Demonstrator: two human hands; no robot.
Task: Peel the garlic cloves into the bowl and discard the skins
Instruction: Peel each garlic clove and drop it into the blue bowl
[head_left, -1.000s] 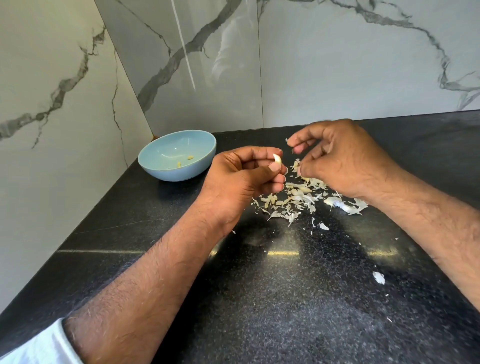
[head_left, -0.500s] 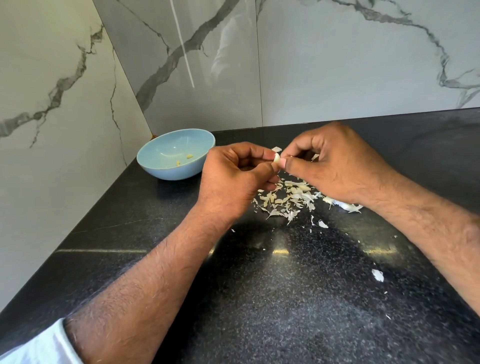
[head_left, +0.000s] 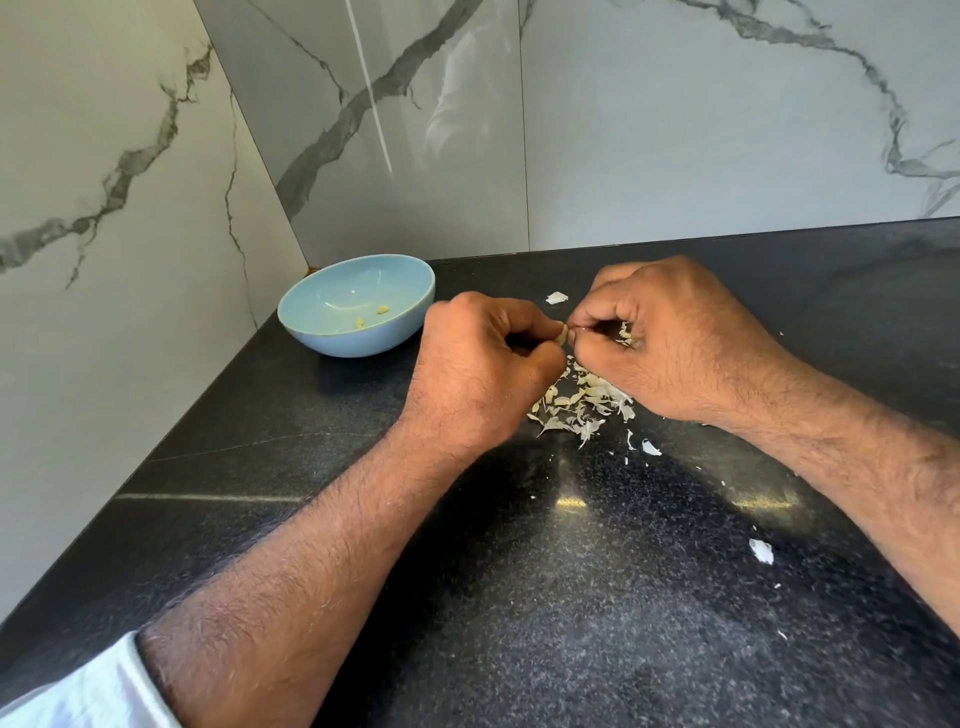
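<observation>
a: pale blue, that bowl (head_left: 356, 306). why is it parked off in the corner of the black surface (head_left: 519, 597) instead of under the hands?

b: my guess is to keep the skins out of it. the two small yellowish bits (head_left: 371, 317) inside look like peeled garlic, and only clean pieces should land there.

a: and the clove being worked on?

b: it's just right of the bowl, above the surface. the left hand (head_left: 480, 364) has its fingers curled round the garlic clove (head_left: 562, 332), pinching it so only the pale tip sticks out toward the other hand. that steadies it, i'd say.

a: the right hand (head_left: 670, 338)?

b: curled too, thumb and forefinger nipping at the exposed tip of the same clove, probably catching a bit of skin to pull away. a little papery scrap seems tucked under its other fingers, though i can't tell exactly what.

a: why hold it there and not over the bowl?

b: because the heap of skins (head_left: 582, 402) lies right below, further from the bowl than the hands, so whatever peels off should drop onto that pile. a few flakes (head_left: 761, 551) lie well beyond it, and one (head_left: 557, 298) sits just behind the hands.

a: so the skins aren't thrown away yet.

b: no, they're all on the surface.
</observation>
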